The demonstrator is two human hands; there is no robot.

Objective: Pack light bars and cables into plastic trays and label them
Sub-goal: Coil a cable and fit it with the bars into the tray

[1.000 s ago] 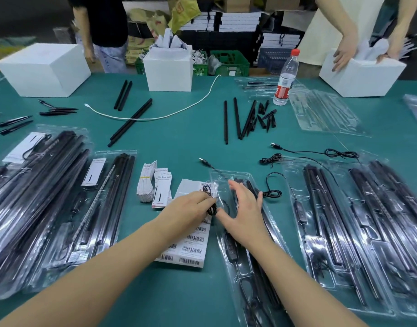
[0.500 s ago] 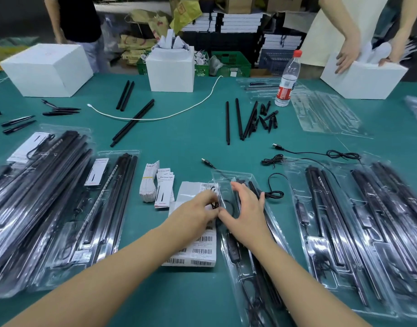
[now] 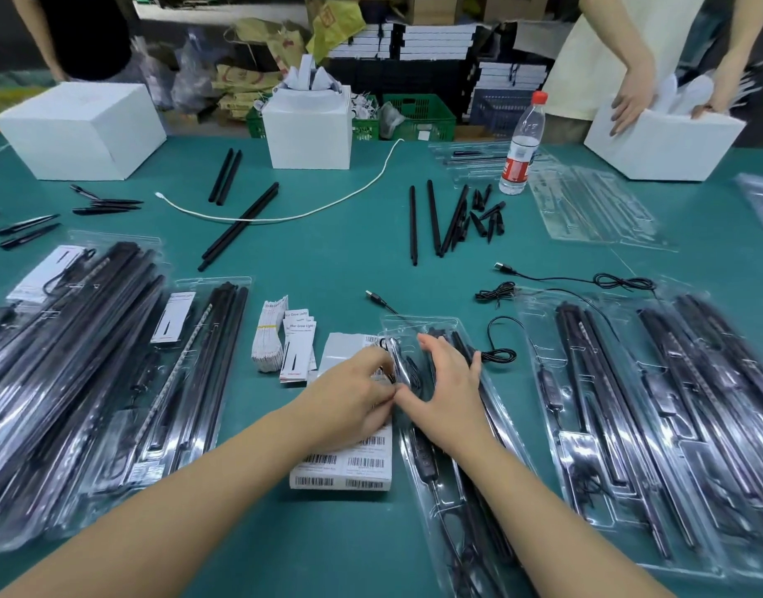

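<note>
Both hands slid closer together since earlier frame, now meeting over tray's top end. Left hand [image 3: 354, 397] pinches coiled cable [image 3: 403, 369]; right hand [image 3: 451, 381] flat, fingers spread, pressing plastic tray [image 3: 496, 429] at 6 o'clock. Risk: coil springs loose, lid won't seat.

From my seat the tray [image 3: 418, 334] under the hands is clear glossy plastic, glare all over it. Light bars [image 3: 457, 343] inside look matt black, and so do the loose rods [image 3: 431, 217] up at 12 o'clock. Barcode label sheet [image 3: 345, 468] is plain white paper. Tabletop [image 3: 328, 261] is a smooth matt teal mat. Bottle [image 3: 522, 144] at 1 o'clock is clear plastic with a red cap, and the boxes [image 3: 80, 131] look like matt white card.
</note>
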